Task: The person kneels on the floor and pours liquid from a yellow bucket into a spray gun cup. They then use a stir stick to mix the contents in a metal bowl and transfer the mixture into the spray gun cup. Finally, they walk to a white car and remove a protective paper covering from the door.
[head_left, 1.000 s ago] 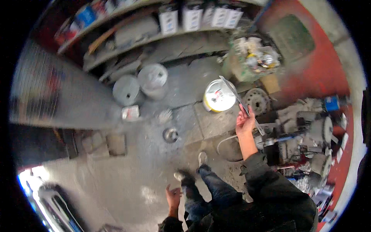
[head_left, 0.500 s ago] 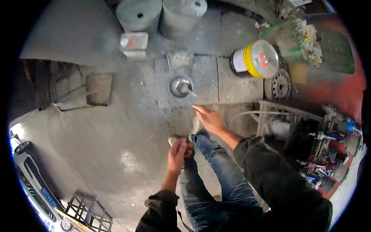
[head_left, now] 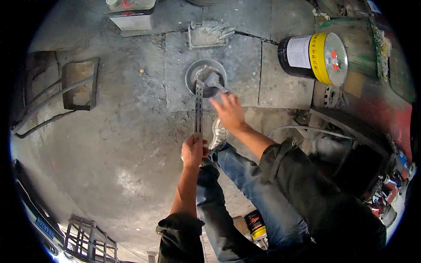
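Note:
My left hand (head_left: 193, 151) is closed round the near end of a flat metal strip with slots and holes (head_left: 198, 116). The strip points away from me, and its far tip lies over the near-left part of a round metal bowl (head_left: 187, 78) on the floor. Inside the bowl rests a grey, caked paintbrush (head_left: 213, 80), its handle leaning over the near-right rim. Just short of that handle is my right hand (head_left: 230, 113), fingers spread and slightly blurred, with nothing seen in it.
Beyond the bowl lies a shallow metal tray (head_left: 190, 38) with grey gloves (head_left: 219, 31). A black-and-yellow drum (head_left: 321, 57) lies at the far right, a rectangular can (head_left: 131, 22) stands far left. A metal pan (head_left: 94, 83) is at left, a slatted stand (head_left: 90, 234) near left.
The metal strip, not distinguishable before, now shows plainly, reaching from my left hand to the bowl. My right hand has moved closer to the brush handle. The view has shifted, so the bowl appears larger.

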A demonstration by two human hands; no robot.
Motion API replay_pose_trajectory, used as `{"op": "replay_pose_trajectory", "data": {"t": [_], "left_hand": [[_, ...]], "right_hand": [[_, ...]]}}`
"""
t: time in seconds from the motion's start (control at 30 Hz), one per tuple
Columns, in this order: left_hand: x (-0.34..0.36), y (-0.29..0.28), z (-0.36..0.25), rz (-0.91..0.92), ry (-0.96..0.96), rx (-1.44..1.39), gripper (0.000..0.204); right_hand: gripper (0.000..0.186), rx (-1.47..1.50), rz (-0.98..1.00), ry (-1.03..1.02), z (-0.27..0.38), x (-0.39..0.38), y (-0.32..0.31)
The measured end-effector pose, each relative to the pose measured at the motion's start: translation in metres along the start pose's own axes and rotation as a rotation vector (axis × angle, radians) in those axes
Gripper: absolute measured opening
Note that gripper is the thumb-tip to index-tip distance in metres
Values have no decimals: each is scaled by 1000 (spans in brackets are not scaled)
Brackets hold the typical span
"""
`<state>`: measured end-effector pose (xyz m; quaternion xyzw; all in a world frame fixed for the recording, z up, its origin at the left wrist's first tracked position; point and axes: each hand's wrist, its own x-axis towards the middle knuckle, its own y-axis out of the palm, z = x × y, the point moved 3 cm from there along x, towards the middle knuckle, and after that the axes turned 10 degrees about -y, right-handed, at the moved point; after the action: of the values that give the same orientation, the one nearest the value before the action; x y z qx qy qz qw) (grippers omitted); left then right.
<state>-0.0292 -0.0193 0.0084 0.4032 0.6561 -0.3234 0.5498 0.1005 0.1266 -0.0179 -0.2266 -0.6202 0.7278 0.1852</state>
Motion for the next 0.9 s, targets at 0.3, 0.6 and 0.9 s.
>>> {"op": "replay_pose_trajectory", "data": {"t": [0.3,0.6,0.9], "left_hand": [[22,-21,10,-213,174,234,24],[4,-8,-34,-234,156,318,23],[28,-12,-11,-270,101,475,24]], "right_hand": [[55,171,325,242,-60,15,42],[28,698,136,403,-49,52,21],[22,605,65,454,-66,66,30]]}}
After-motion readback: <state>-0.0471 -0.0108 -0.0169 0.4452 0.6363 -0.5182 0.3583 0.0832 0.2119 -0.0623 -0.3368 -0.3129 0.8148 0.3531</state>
